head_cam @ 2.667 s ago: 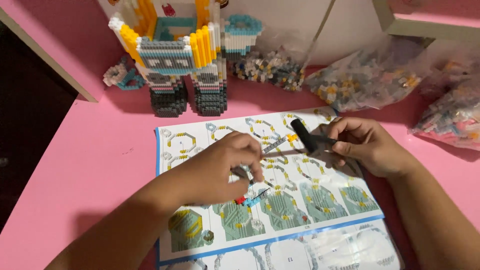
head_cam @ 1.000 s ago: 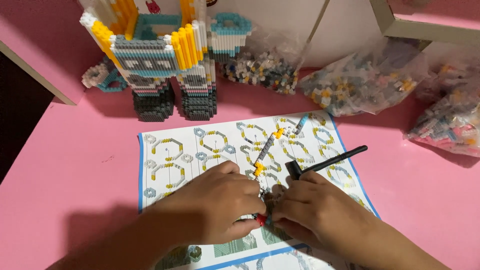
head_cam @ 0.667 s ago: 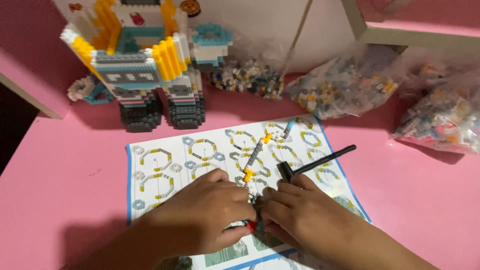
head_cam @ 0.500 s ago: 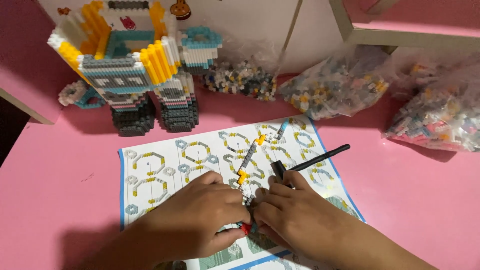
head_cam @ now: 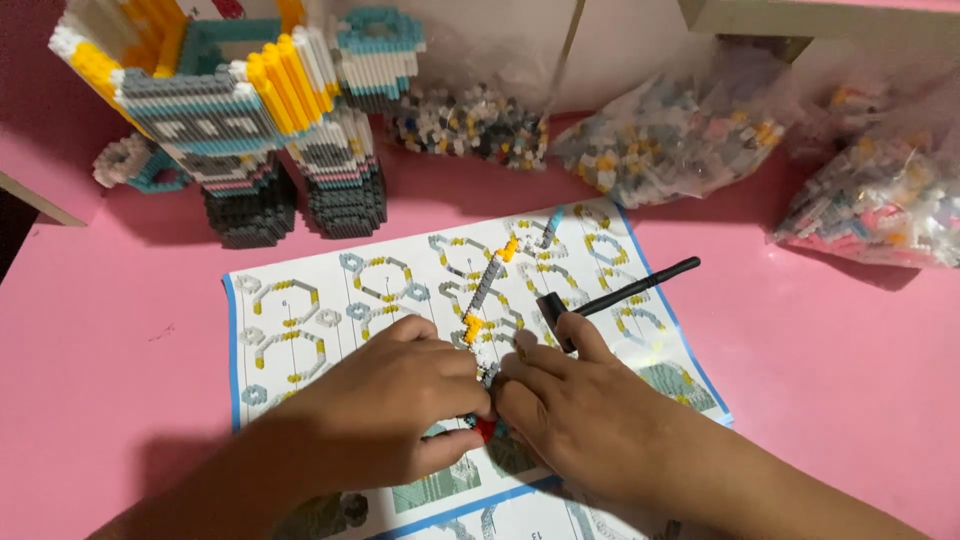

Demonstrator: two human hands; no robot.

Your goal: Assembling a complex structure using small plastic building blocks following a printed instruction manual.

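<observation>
Pink desk (head_cam: 110, 330), viewed from above.

Instruction sheet (head_cam: 300, 320): white, blue-edged, printed with rows of grey and yellow ring diagrams; lies at the desk's middle, toward the near edge.

Brick strip (head_cam: 487, 290): thin, grey with yellow and blue sections, lying diagonally on the sheet; its near end runs in between the two hands.

Left hand (head_cam: 385, 400): palm down on the sheet, fingers curled narrow, pinching the strip's near end, where a small red piece (head_cam: 484, 430) shows.

Right hand (head_cam: 575, 405): palm down, fingertips meeting the left hand's, closed on the same end.

Black tool (head_cam: 615, 297): slim handle, blocky head, on the sheet's right part just beyond the right hand.

Brick figure (head_cam: 235, 110): grey, yellow, teal, standing at the far left.

Clear bags of small bricks (head_cam: 670, 140): along the far edge, another (head_cam: 880, 195) at the far right corner.
</observation>
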